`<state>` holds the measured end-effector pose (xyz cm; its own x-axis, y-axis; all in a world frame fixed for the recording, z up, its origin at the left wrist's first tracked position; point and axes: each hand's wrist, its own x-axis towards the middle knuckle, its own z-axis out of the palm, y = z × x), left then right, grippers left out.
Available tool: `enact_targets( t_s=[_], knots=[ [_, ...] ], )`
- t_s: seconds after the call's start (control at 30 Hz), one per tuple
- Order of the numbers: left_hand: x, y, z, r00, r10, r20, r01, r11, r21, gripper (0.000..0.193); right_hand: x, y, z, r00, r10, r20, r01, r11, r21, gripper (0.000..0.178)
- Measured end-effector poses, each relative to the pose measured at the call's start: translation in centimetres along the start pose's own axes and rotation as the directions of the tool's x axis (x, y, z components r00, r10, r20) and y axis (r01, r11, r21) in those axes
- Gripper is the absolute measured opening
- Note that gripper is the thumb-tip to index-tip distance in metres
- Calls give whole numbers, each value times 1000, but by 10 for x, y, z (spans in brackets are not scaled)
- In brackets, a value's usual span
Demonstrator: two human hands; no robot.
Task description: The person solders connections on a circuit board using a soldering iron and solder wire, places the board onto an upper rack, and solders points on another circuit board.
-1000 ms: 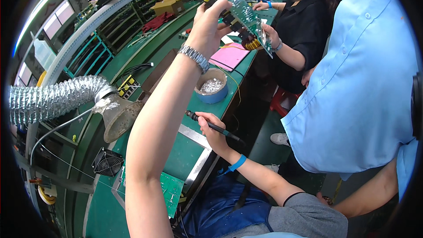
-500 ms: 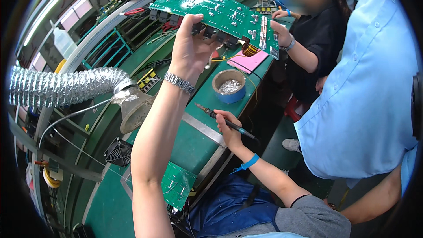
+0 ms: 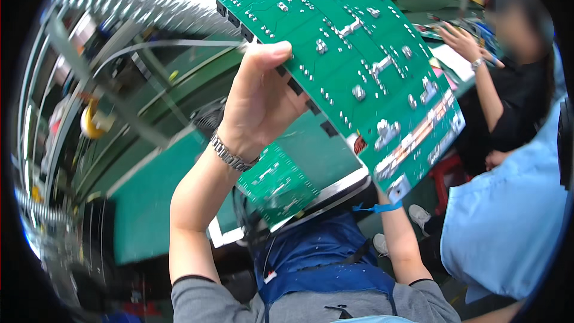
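My left hand [image 3: 260, 93] is closed on the edge of a large green circuit board [image 3: 335, 54], thumb on top. Its solder side, with silvery joints and a copper-coloured strip near the right end, faces me. Black components [image 3: 296, 87] stick out beneath its left edge. My right forearm [image 3: 399, 233], with a blue wrist strap [image 3: 379, 207], reaches up behind the board. The board covers my right hand, so I cannot see its fingers or anything in them. Another green circuit board [image 3: 278, 179] lies below my left wrist, over the bench edge.
A silver flexible duct [image 3: 143, 0] crosses the upper left. Under it stands a dark fan [image 3: 209, 113] near the green bench top [image 3: 161, 203]. At right are a person in black [image 3: 508, 90] and another in a light blue shirt [image 3: 508, 221].
The held board has come closer and tilted, its solder side now filling the upper middle. The soldering iron in my right hand has gone from sight. The co-worker's hand is now clear of the board.
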<state>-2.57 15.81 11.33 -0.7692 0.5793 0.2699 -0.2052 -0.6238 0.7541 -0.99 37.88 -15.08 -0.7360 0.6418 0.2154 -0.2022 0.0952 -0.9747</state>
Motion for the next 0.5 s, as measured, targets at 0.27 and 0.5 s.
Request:
enact_targets(
  t_s=[0.27, 0.5],
  knots=[
    [-233, 61, -53, 861, 439, -255, -409, 898, 165, 65, 9, 6, 4, 997, -83, -12, 83, 974, 212, 29],
    [-383, 81, -110, 499, 584, -640, -525, 791, 313, 49, 13, 4, 1, 994, -110, 2, 106, 963, 248, 35]
  ],
)
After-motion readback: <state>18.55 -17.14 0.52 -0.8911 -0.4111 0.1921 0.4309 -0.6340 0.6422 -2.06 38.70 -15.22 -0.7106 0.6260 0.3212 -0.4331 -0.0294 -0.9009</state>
